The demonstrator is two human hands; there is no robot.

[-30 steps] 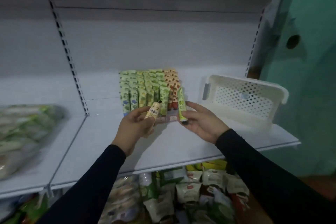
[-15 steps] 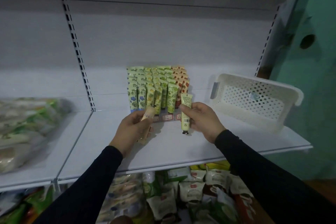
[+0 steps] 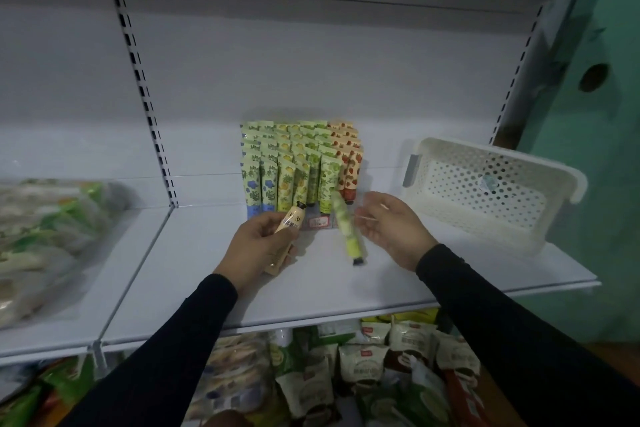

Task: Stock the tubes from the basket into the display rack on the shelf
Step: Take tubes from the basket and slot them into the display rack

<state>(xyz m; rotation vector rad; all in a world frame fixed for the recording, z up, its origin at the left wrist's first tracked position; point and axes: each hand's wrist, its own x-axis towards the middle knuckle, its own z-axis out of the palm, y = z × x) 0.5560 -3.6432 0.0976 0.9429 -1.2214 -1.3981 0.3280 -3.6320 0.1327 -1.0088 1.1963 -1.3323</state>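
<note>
Left hand (image 3: 258,246) grips a cream tube (image 3: 285,236); right hand (image 3: 388,227) hangs open beside a blurred green tube (image 3: 348,230). Slot each cap-down into the rack (image 3: 301,163).

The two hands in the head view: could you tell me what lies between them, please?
In the head view, a blurred green tube lies between the left hand, which grips a beige tube, and the right hand; whether its fingers touch the green tube is unclear.

Barcode on cream tube (image 3: 288,221) — digits unreadable; rack price tags (image 3: 318,222) illegible.
</note>
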